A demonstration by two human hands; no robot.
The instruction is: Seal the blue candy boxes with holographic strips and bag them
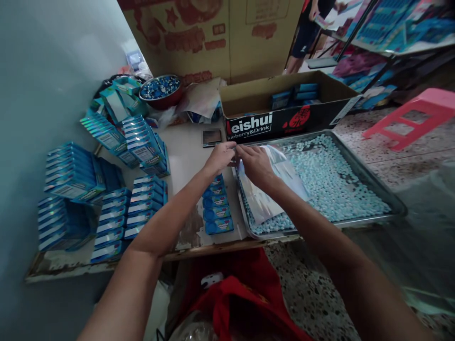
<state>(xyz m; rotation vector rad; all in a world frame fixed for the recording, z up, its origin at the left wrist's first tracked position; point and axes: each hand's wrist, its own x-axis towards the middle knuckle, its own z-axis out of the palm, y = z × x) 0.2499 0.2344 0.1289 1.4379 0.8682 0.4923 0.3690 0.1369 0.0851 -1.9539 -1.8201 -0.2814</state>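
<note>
My left hand and my right hand meet at the back left corner of a metal tray. The left fingers are closed in a pinch, and what they hold is too small to make out. The fingers of my right hand are bent together against the left fingertips, hiding anything in them. Below the right hand, a whitish sheet lies over part of the small pale blue candies in the tray. A row of small blue boxes lies left of the tray, below my left hand.
Stacks of blue boxes fill the table's left side. Behind stand a red bowl of blue wrapped pieces and a black carton holding some blue boxes. A pink stool is at right; another person stands farther back.
</note>
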